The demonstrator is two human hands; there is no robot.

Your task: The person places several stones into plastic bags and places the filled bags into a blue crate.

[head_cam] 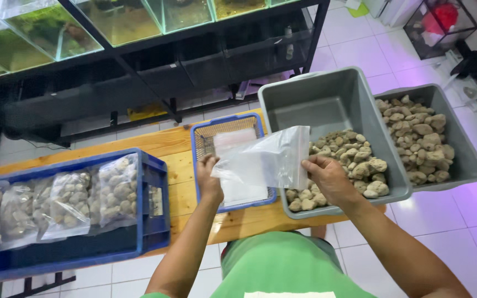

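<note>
Both hands pinch a clear bag [266,160] — left hand [210,179] at one edge, right hand [327,176] at the other — above a blue basket [197,138], beside a grey bin [305,94] of stones [354,165].

Across the middle of the frame runs the pale wooden plank bench [178,165], standing on a white tiled floor [470,221]. At lower left sits a long blue plastic crate [150,221] packed with clear bags of pale stones [67,201]. Centre frame, a small blue mesh-bottomed plastic basket [202,132] rests on the planks. Just beside it at right, a grey plastic tub [305,99] of loose stones overhangs the bench edge, and a second grey tub [459,149] sits against it at far right.
</note>
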